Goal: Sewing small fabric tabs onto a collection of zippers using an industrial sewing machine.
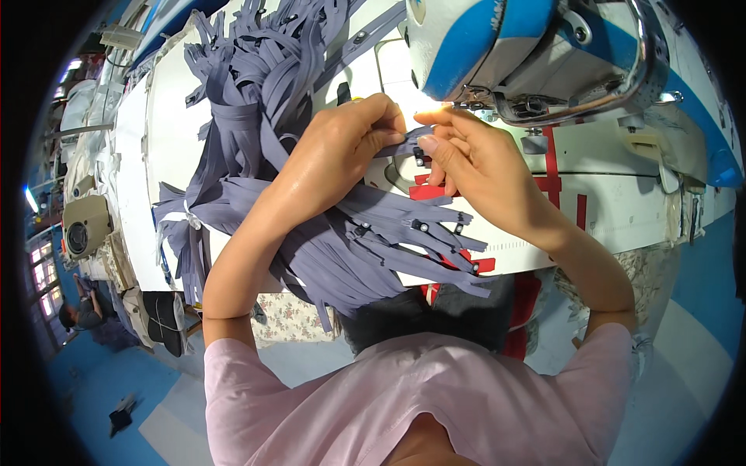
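Just left of the sewing machine's needle area, a grey-purple zipper [410, 144] with a dark slider stretches between my two hands. My left hand [342, 144] is closed, pinching it between thumb and fingertips. On its other side, my right hand [478, 159] grips the zipper near the slider, thumb on top and fingers curled beneath. Under my left forearm lies a bundle of similar zippers [334, 256], gathered by a white tie [185, 216], with loose ends and sliders fanned toward me. Another tangled heap of zippers [260, 70] covers the table's far left.
The blue and white sewing machine [528, 46] stands close behind my right hand, its lamp lit. Red tape strips [552, 163] mark the white tabletop [614, 213]. Patterned cloth [295, 317] hangs below the front edge. A person [78, 311] is far off at the left.
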Available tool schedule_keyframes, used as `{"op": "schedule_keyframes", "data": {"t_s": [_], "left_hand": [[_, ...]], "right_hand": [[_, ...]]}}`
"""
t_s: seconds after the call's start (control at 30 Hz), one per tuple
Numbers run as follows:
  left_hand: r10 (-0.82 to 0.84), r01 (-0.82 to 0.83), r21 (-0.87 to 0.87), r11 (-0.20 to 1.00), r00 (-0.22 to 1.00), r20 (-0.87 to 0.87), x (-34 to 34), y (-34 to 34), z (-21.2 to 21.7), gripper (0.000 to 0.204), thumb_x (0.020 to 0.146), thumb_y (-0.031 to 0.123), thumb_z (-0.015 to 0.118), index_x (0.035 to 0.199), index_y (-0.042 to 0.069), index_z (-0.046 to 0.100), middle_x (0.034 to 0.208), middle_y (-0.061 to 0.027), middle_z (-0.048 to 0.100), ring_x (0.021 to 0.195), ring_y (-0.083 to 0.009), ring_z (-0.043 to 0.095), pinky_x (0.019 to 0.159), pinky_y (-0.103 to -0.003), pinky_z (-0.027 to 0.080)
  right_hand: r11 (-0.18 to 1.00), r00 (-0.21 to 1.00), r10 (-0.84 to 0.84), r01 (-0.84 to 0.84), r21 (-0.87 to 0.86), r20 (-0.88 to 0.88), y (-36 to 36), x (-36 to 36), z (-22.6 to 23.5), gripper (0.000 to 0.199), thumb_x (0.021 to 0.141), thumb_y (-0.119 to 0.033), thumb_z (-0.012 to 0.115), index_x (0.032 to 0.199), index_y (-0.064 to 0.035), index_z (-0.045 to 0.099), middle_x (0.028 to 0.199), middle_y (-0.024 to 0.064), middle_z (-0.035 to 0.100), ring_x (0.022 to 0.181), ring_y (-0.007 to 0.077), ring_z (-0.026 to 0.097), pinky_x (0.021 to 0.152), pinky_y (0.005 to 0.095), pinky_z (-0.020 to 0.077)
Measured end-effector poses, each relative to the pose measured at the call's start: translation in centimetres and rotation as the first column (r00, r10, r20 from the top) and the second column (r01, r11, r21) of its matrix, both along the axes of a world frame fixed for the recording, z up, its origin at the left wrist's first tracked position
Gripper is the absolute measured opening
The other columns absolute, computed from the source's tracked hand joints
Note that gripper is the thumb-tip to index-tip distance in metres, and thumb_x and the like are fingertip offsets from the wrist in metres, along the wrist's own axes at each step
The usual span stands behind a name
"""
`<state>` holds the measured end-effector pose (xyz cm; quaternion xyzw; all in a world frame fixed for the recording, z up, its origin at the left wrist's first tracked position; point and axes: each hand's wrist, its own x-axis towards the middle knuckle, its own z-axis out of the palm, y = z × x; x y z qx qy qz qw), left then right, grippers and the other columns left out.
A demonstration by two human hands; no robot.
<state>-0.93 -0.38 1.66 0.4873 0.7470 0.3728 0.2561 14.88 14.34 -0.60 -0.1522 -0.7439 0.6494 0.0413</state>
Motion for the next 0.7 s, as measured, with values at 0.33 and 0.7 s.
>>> {"op": "schedule_keyframes", "data": {"t_s": [0.33,0.7], "left_hand": [[0.024,0.049,0.136,0.989,0.871,-0.49,1.5,-0.6,-0.7,0.029,0.079,0.03,0.081,0.074,0.004,0.068,0.075,-0.009,0.062,0.077,-0.0282,0.062,0.067,-0.037,0.049],[0.051,-0.013,0.125,0.992,0.951,-0.305,2.9,-0.5,-1.2,0.014,0.086,0.009,0.065,0.081,-0.004,0.061,0.092,-0.0151,0.06,0.089,-0.0349,0.057,0.077,-0.043,0.048]], "right_hand": [[0.974,0.994,-0.079,0.094,-0.207,0.08,-0.9,-0.5,0.0,0.011,0.104,-0.008,0.054,0.106,0.001,0.059,0.075,0.0024,0.06,0.059,0.0049,0.054,0.049,0.0191,0.043],[0.996,0.976,-0.093,0.09,-0.024,-0.196,-1.6,0.0,-1.2,0.005,0.1,-0.003,0.059,0.097,0.0,0.057,0.07,0.0037,0.059,0.058,0.0076,0.054,0.053,0.0253,0.0437]]}}
